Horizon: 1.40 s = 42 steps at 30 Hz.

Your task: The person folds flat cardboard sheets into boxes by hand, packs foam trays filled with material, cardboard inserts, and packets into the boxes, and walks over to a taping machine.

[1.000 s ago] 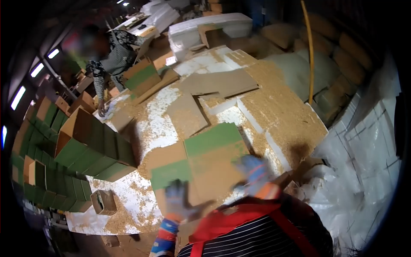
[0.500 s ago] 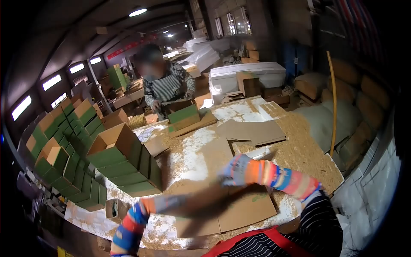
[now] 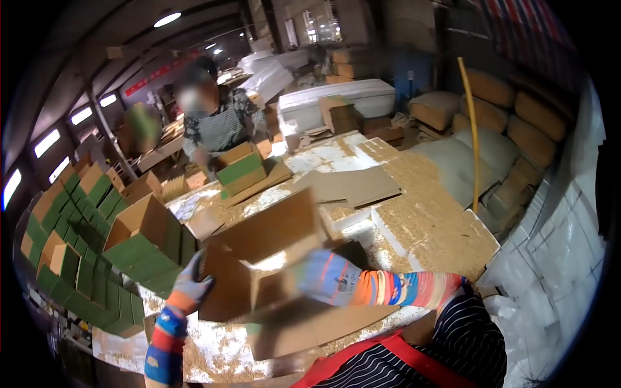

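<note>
Squaring up an open carton (image 3: 225, 284) looks to be the step in hand: its brown walls stand above the near part of the table (image 3: 210, 359), slightly tilted, with a flat cardboard piece (image 3: 323, 333) below and to the right. The gloved left hand (image 3: 193, 286) holds the carton's left panel, thumb against the board; the right hand (image 3: 328, 278) is at its near right side, too blurred to tell whether it grips or only presses. The next move seems to call for the left hand to steady that panel while the right keeps the opposite side upright. White patches show through the brown shavings strewn over the table, and another cardboard sheet (image 3: 356, 186) lies farther off. Green-and-brown boxes (image 3: 139, 242) crowd the left side; at the far left a co-worker (image 3: 223, 129) stands behind a smaller box (image 3: 240, 169). Bulky sacks (image 3: 495, 90) are piled at far right behind a yellow pole (image 3: 471, 129), and plastic-wrapped white stacks (image 3: 546, 258) line the right side, nearer in.
</note>
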{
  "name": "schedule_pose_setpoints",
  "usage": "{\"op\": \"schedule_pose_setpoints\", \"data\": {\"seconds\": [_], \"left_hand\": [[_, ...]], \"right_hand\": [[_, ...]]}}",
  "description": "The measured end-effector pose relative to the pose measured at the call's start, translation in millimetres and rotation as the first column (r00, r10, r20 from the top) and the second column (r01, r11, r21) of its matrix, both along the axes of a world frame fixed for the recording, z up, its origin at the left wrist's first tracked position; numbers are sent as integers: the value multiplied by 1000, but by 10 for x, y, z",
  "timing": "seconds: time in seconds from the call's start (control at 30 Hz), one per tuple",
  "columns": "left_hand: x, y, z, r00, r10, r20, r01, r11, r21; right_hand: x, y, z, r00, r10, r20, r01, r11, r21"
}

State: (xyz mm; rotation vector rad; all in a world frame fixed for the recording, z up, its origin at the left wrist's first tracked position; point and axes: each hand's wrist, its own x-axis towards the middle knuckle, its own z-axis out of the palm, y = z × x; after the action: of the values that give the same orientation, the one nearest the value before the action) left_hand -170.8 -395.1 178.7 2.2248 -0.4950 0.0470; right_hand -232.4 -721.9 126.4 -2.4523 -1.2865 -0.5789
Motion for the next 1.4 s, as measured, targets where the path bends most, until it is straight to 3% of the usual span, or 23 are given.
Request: {"op": "schedule_pose_setpoints", "data": {"seconds": [0.07, 0.13, 0.2, 0.27, 0.33, 0.4, 0.47, 0.5, 0.53, 0.6, 0.67, 0.73, 0.77, 0.9, 1.0, 1.03, 1.07, 1.13, 1.2, 1.23, 1.3, 1.33, 1.4], "left_hand": [[-76, 157, 90, 1000, -10, 7, 13, 842, -539], [65, 480, -305, 937, 280, 209, -161, 876, -455], [-42, 125, -671, 984, 41, 172, -4, 978, -210], [-310, -454, -398, 966, -237, 105, 228, 969, 93], [-224, -607, -267, 941, -332, 68, 276, 865, 418], [-94, -616, -322, 933, -351, 82, 277, 843, 462], [-38, -556, -386, 921, -362, 142, 373, 926, -59], [-98, -520, -435, 926, -370, -77, 202, 657, -726], [-165, -483, -484, 900, -427, -82, -92, -1, -996], [192, -274, -1139, 983, -172, -70, 18, 462, -887], [119, -334, -989, 998, 1, -63, -39, 791, -611], [192, -373, -951, 966, 118, 231, -79, 982, -170], [131, -452, -942, 997, 0, -75, -37, 868, -496], [108, -463, -1142, 984, 67, 163, 21, 874, -486], [-12, -403, -969, 786, 168, 595, -166, 984, -59], [-19, -382, -968, 747, 149, 648, -164, 986, -38], [-49, -362, -932, 741, 81, 666, -141, 989, 37], [74, -354, -999, 859, -43, 510, -47, 986, 161], [197, -289, -1268, 868, -30, -496, -169, 921, -351], [461, 157, -1724, 820, -219, -528, 58, 951, -305], [-28, -254, -779, 399, -229, -888, -35, 964, -264], [-175, -376, -488, 405, -171, -898, 84, 985, -150], [-201, -252, -603, 743, -226, -630, 238, 969, -67]], "right_hand": [[-43, -210, 93, 964, 142, 224, -208, 929, 307], [-116, -322, 381, 978, 205, 39, -208, 940, 271], [-94, -153, 224, 945, 314, -95, -283, 926, 251], [106, -47, -63, 323, 678, -660, -222, 732, 644], [516, -86, -407, 22, 644, -764, -3, 765, 645], [462, -212, -232, 229, 620, -751, 285, 695, 660], [325, -228, -198, 290, 623, -727, 423, 598, 681], [376, -203, -334, 458, 440, -772, 416, 662, 624], [404, -170, -417, 601, 242, -762, 423, 713, 560], [285, -125, -171, 696, -147, -703, 429, 870, 242], [222, -136, 209, 817, -546, -185, 525, 837, -150], [443, -64, 494, 850, -480, 216, 525, 804, -279], [592, 1, 524, 878, -420, 230, 471, 844, -257], [991, 307, 366, 904, -404, 139, 420, 900, -118], [942, 332, 295, 941, -288, -176, 288, 957, -28], [818, 285, 420, 830, -263, -492, 56, 917, -396], [634, 189, 131, 942, -118, -313, 8, 943, -332], [303, 43, -260, 978, -63, 201, 88, 989, -118], [231, 35, -310, 906, -394, 153, 406, 913, -49], [219, 22, -320, 823, -555, 121, 562, 827, -23], [296, -65, -322, 594, -509, -623, 630, 776, -32], [286, -124, -354, 339, -350, -873, 662, 748, -43], [115, -170, -425, 569, -29, -822, 589, 712, 383]]}}
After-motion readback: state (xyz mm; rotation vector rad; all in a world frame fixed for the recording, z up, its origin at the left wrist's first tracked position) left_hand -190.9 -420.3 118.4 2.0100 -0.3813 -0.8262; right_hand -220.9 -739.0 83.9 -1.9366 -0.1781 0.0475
